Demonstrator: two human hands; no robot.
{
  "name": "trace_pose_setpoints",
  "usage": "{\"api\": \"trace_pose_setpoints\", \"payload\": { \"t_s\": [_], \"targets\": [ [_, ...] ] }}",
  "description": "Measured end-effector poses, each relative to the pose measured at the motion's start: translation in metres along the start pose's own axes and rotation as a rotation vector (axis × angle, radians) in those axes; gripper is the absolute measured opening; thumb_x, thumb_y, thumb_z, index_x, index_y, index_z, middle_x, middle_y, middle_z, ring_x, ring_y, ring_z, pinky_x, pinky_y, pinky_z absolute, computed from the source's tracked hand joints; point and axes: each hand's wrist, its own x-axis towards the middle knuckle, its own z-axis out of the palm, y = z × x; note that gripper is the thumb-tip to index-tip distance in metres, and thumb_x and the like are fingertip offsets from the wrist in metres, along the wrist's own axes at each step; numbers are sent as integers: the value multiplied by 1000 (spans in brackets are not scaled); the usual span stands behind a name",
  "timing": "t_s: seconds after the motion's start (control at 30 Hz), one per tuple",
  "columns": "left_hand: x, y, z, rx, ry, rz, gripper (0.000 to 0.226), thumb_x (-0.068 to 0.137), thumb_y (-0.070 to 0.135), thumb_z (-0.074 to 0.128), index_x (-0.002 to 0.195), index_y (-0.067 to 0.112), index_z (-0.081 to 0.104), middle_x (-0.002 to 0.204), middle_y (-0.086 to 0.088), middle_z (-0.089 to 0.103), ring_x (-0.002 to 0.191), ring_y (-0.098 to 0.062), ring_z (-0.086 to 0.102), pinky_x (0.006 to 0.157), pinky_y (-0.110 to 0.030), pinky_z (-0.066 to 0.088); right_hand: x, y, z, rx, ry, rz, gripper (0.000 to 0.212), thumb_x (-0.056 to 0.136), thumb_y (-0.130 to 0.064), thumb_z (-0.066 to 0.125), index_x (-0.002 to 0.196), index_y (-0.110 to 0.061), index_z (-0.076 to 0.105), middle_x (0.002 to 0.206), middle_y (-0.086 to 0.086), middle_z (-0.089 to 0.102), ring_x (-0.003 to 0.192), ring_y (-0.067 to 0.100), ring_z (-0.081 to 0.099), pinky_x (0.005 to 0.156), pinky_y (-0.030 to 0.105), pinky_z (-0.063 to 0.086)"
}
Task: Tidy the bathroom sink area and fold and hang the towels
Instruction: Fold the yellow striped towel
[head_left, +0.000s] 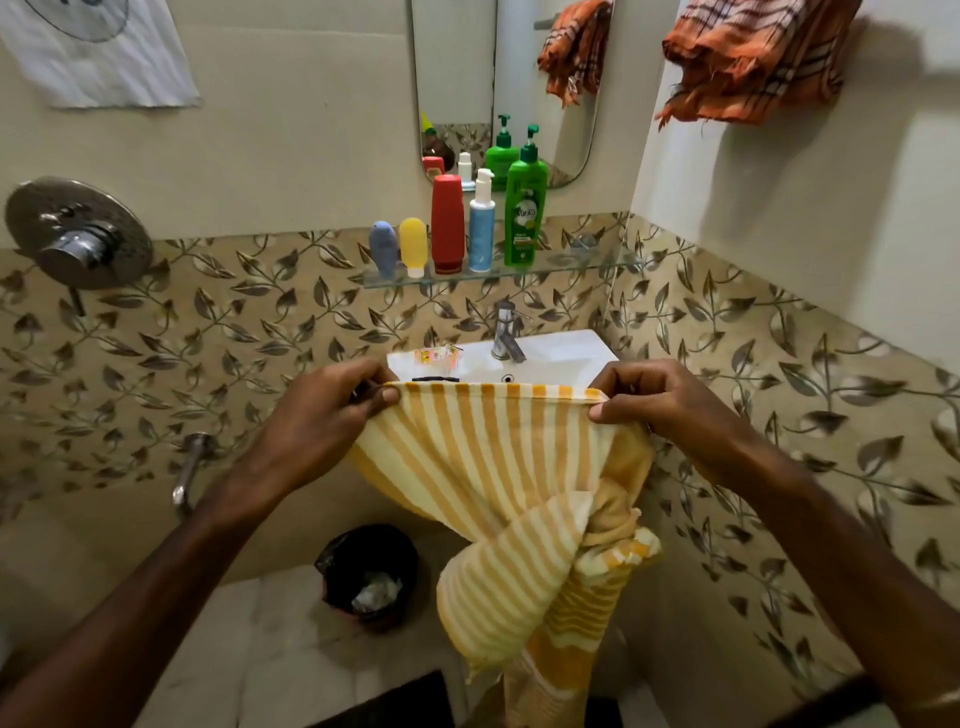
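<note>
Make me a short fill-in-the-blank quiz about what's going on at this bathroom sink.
1. Both hands, left hand and right hand, hold a ____-and-white striped towel.
2. The glass shelf carries ____ bottles.
3. The tallest bottle is ____.
4. The orange plaid cloth hangs on the ____ wall.

Answers: yellow; five; green; right

Left arm: bare, reaching forward and up from the lower left corner. Left hand (332, 410): back facing the camera, fingers curled, thumb and fingers pinching the top left edge of the towel (493, 457). Right arm: bare, entering from the lower right corner. Right hand (660, 397): knuckles up, thumb and curled fingers pinching the top right edge. Both hands level, well apart.
</note>
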Motion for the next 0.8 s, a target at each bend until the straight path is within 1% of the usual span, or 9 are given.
{"api": "trace_pose_setpoints", "payload": {
  "t_s": [0.07, 0.13, 0.23, 0.37, 0.47, 0.53, 0.6, 0.7, 0.8],
  "targets": [
    [0, 4, -3, -54, 37, 16, 9, 95, 22, 59, 97, 24, 68, 88, 12, 62, 80, 0, 56, 63, -21, 40, -4, 7, -2, -37, -32, 6, 14, 76, -29, 76, 85, -18, 75, 89, 4, 74, 84, 20, 70, 75, 31, 53],
    [0, 8, -6, -89, 68, 40, 12, 92, 23, 61, 100, 22, 70, 93, 12, 64, 86, 1, 59, 68, -20, 44, -8, 13, -2, -74, -31, 3, 26, 74, -41, 78, 88, -19, 76, 96, 6, 75, 92, 23, 72, 83, 38, 56],
    [0, 12, -10, -75, 79, 77, 14, 89, 24, 64, 102, 24, 70, 94, 19, 63, 89, 8, 60, 70, -9, 44, -13, 19, 1, -124, -1, -14, 34, 72, -51, 77, 89, -23, 76, 99, 7, 74, 94, 27, 71, 88, 51, 58],
    [0, 12, -10, -101, 75, 75, 15, 90, 24, 64, 103, 22, 70, 95, 17, 65, 90, 4, 62, 72, -13, 46, -17, 21, 3, -112, 36, -43, 34, 74, -53, 75, 92, -23, 75, 99, 8, 74, 93, 27, 72, 87, 56, 58],
    [1, 12, -9, -121, 86, 70, 17, 89, 25, 65, 104, 19, 71, 96, 15, 66, 89, 3, 63, 72, -15, 47, -18, 24, 5, -97, 29, -44, 27, 79, -46, 80, 91, -22, 75, 97, 12, 73, 93, 35, 70, 87, 61, 55],
    [0, 15, -9, -120, 117, 93, 16, 88, 27, 66, 103, 22, 71, 95, 17, 66, 88, 7, 64, 71, -13, 49, -19, 25, 5, -111, 22, -48, 27, 79, -46, 80, 91, -23, 75, 97, 12, 73, 93, 35, 70, 86, 60, 57],
    [-2, 17, -10, -114, 157, 131, 15, 87, 25, 68, 102, 26, 70, 94, 21, 65, 88, 11, 63, 70, -8, 50, -22, 25, 4, -93, 28, -76, 22, 81, -43, 79, 90, -24, 75, 96, 8, 73, 91, 27, 72, 82, 50, 59],
    [-3, 18, -12, -103, 175, 157, 15, 87, 22, 69, 102, 23, 70, 93, 22, 63, 88, 15, 62, 71, -4, 49, -23, 21, 4, -104, 121, -123, 18, 80, -38, 73, 89, -22, 74, 90, 6, 72, 84, 20, 70, 73, 36, 57],
    [-2, 14, -11, -93, 128, 157, 20, 85, 25, 70, 102, 17, 73, 95, 19, 65, 90, 14, 62, 70, -4, 48, -21, 17, 4, -197, 124, -136, 21, 79, -39, 73, 90, -22, 74, 89, 7, 71, 83, 20, 69, 72, 38, 57]
  ]
}}
